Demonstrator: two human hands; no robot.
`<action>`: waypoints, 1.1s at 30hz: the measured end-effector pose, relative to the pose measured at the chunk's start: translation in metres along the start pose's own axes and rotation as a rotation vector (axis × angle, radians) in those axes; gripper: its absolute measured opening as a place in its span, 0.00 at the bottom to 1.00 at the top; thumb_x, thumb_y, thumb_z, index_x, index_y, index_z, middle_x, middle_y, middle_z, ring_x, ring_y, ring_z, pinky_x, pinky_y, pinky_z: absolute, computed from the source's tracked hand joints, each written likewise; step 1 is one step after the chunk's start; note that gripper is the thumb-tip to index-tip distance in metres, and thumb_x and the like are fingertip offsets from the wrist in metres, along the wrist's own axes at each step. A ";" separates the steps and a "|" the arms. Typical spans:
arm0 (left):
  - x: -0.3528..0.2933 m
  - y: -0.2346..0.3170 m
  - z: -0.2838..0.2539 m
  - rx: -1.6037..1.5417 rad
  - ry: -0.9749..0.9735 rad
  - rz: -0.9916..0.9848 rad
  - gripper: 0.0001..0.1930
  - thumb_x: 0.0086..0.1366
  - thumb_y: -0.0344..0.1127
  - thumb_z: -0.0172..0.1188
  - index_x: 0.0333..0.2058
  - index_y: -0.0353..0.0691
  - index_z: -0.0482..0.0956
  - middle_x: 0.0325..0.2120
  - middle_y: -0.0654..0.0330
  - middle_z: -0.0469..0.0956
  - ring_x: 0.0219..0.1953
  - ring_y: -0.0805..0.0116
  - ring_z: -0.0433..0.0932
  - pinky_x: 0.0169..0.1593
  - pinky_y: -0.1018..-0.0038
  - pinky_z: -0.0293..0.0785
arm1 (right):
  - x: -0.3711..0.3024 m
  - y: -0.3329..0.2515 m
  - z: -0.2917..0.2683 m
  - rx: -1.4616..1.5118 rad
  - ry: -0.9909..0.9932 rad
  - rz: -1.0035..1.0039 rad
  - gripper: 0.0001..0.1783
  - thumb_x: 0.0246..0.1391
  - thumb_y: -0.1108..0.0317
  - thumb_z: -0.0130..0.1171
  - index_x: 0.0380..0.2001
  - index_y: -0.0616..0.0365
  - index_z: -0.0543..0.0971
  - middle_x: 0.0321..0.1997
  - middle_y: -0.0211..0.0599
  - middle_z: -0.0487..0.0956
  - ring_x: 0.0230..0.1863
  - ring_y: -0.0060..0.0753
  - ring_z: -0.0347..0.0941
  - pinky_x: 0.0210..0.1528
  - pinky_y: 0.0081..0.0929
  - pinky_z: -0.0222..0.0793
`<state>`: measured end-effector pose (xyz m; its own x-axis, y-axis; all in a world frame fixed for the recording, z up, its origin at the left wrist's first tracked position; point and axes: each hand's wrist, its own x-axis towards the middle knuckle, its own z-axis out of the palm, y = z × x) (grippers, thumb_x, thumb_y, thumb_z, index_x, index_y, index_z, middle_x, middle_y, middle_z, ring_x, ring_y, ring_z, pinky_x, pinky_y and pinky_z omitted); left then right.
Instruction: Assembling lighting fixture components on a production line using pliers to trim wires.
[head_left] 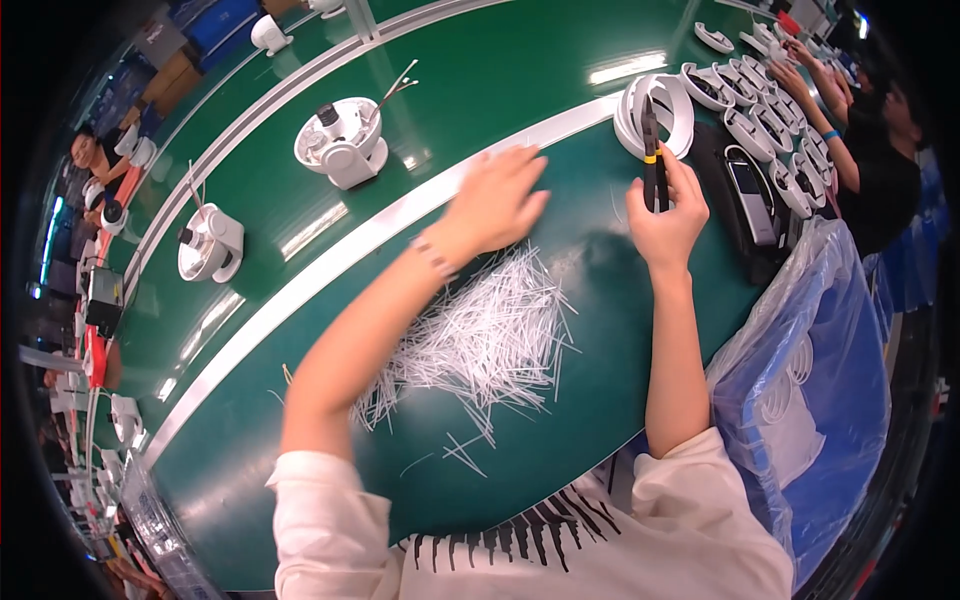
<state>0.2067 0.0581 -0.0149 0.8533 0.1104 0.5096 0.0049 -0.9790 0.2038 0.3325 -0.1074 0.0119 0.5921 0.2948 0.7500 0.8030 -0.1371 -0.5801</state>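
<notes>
My right hand [672, 215] is closed around a pair of pliers [651, 150] with black and yellow handles, its jaws pointing away from me. The tip of the pliers lies in front of a stack of white plastic rings [678, 115]. My left hand [497, 200] is open and slightly blurred, fingers stretched to the right, over the inner edge of the white rail. I see nothing in its grasp. Below it on the green mat spreads a loose pile of thin white strips that look like cable ties [490, 330], partly covered by my left forearm.
Beyond the white rail [300, 290], a green belt carries white camera housings [350, 150] with wires sticking up. On the right are rows of white curved shells [770, 125], a black case [725, 200] with a handheld device, and a blue bin [850, 400] lined with plastic. Co-workers sit at both sides.
</notes>
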 end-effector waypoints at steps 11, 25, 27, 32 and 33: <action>-0.058 0.053 -0.030 -0.311 -0.309 -0.097 0.20 0.60 0.40 0.45 0.45 0.29 0.66 0.49 0.45 0.65 0.54 0.52 0.61 0.58 0.57 0.52 | -0.002 -0.015 -0.003 0.020 -0.038 -0.007 0.25 0.32 0.77 0.56 0.41 0.60 0.73 0.33 0.35 0.74 0.26 0.26 0.71 0.27 0.21 0.65; -0.004 0.020 0.003 0.039 -0.162 -0.161 0.23 0.60 0.45 0.43 0.48 0.34 0.64 0.54 0.51 0.59 0.59 0.58 0.54 0.57 0.49 0.47 | -0.009 -0.015 0.008 0.093 -0.150 -0.036 0.23 0.33 0.76 0.56 0.41 0.62 0.74 0.31 0.36 0.74 0.28 0.29 0.72 0.31 0.23 0.67; 0.002 0.017 0.015 0.074 -0.233 -0.198 0.24 0.61 0.46 0.42 0.49 0.34 0.63 0.55 0.51 0.58 0.59 0.58 0.54 0.57 0.49 0.47 | -0.008 -0.018 0.004 0.096 -0.138 -0.023 0.24 0.33 0.76 0.56 0.41 0.63 0.73 0.32 0.37 0.74 0.29 0.30 0.72 0.31 0.24 0.67; -0.020 0.044 -0.001 -0.016 -0.343 -0.215 0.26 0.61 0.49 0.40 0.49 0.33 0.63 0.54 0.50 0.58 0.59 0.56 0.53 0.58 0.48 0.44 | -0.002 -0.019 -0.010 0.067 -0.082 -0.032 0.23 0.33 0.76 0.56 0.41 0.63 0.74 0.32 0.38 0.74 0.29 0.30 0.72 0.32 0.24 0.68; -0.031 0.054 -0.018 -0.083 -0.388 -0.222 0.26 0.62 0.49 0.39 0.49 0.33 0.63 0.54 0.51 0.59 0.59 0.56 0.52 0.58 0.48 0.44 | -0.001 -0.019 -0.010 0.066 -0.078 -0.047 0.23 0.33 0.76 0.56 0.41 0.63 0.74 0.32 0.38 0.74 0.29 0.30 0.72 0.32 0.24 0.68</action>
<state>0.1714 0.0051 -0.0044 0.9686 0.2284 0.0979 0.1819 -0.9201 0.3468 0.3175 -0.1148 0.0250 0.5444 0.3723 0.7517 0.8223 -0.0597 -0.5659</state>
